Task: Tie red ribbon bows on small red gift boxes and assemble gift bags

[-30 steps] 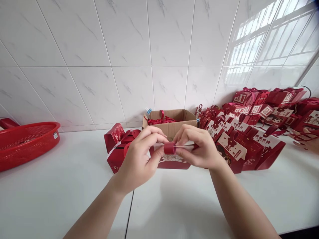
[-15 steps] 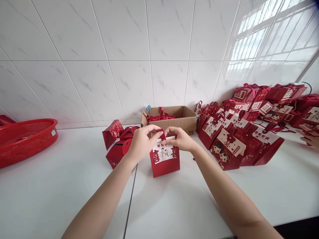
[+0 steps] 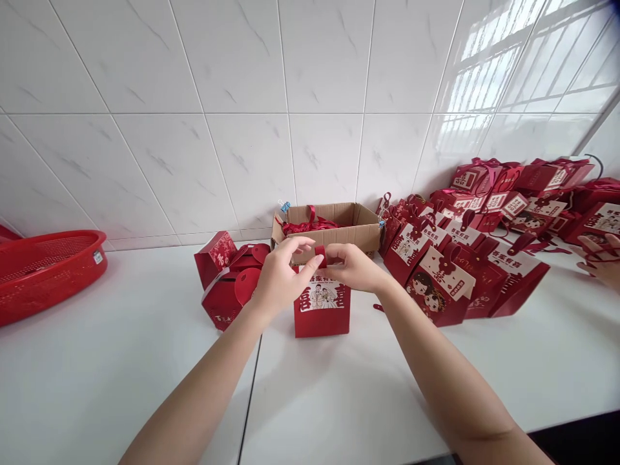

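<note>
A white tiled wall (image 3: 242,64), veined in grey and catching a window's reflection at upper right, rises behind a white surface (image 3: 310,400) crossed by a dark seam. Across the right of the surface stands a crowd of red gift boxes (image 3: 477,268) with looped straps and white printed panels, others with bows stacked behind. A red perforated basket (image 3: 53,281) sits at the far left. Against the wall, an open cardboard box (image 3: 361,240) holds red ribbon (image 3: 310,224). Left of centre, a few more red boxes (image 3: 227,290) lie close together. In the middle, before the cardboard box, the handled gift box (image 3: 322,323) is upright, its pictured panel facing the camera. Both hands are at its top: the right hand (image 3: 356,266) has bent fingers and thumb closed on the upper edge; the left hand (image 3: 283,278) is loosely curved, fingers parted from the thumb, whose tip meets the red strap (image 3: 320,255); whether it grips, I cannot tell. Another person's hand (image 3: 603,261) shows at the right edge. A blue clip (image 3: 285,207) sits on the cardboard box's left corner.
</note>
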`<state>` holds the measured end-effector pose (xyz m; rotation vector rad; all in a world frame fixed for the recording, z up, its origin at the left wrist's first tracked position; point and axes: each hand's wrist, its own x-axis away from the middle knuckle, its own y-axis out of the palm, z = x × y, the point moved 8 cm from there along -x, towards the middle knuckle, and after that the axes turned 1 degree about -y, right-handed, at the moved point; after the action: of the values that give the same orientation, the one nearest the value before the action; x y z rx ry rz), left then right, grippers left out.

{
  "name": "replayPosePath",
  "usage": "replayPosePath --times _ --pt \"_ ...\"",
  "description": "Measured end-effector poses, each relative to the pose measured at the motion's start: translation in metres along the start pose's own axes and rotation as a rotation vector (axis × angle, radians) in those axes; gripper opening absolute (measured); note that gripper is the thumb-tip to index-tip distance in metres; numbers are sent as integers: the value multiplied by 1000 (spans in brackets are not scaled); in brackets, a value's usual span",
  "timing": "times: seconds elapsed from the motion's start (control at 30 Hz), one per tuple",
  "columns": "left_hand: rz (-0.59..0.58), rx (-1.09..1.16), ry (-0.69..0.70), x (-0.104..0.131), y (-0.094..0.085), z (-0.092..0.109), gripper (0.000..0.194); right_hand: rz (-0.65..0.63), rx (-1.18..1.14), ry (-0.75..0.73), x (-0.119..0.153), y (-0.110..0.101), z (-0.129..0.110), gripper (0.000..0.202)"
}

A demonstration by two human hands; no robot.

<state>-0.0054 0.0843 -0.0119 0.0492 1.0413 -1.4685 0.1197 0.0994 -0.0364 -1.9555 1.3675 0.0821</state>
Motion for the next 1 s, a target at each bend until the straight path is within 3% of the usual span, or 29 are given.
replayPosePath --times 0.13,0.33,0.43,0.53,0.6,0.67,0.73,0.8,0.9,0.93,1.0 --pt "-88 36 -193 0 7 -20 39 61 -5 23 -1 -4 5 18" --pt "-251 -46 -229 4 21 -32 57 182 55 28 -4 -14 13 10" --pt "-168 -100 -202 5 21 -32 69 318 136 119 -4 -22 20 13" --pt "-139 -148 -147 8 25 -21 65 450 168 238 1 -28 22 16" --pt "-259 -95 -151 13 36 -16 60 389 124 276 1 -21 21 21" --pt "-366 -21 -181 16 45 -15 52 213 65 266 -1 -7 17 29" --pt "-400 30 -204 16 46 -19 41 89 67 244 -1 1 13 39" --pt "-391 81 -207 11 44 -26 32 149 132 218 0 -9 11 38" --pt "-352 136 -199 2 39 -34 27 359 221 127 2 -35 7 17" --pt "-336 139 -205 0 37 -37 26 374 225 89 3 -40 7 13" --pt "-312 114 -231 -2 33 -40 24 279 174 55 1 -38 10 16"
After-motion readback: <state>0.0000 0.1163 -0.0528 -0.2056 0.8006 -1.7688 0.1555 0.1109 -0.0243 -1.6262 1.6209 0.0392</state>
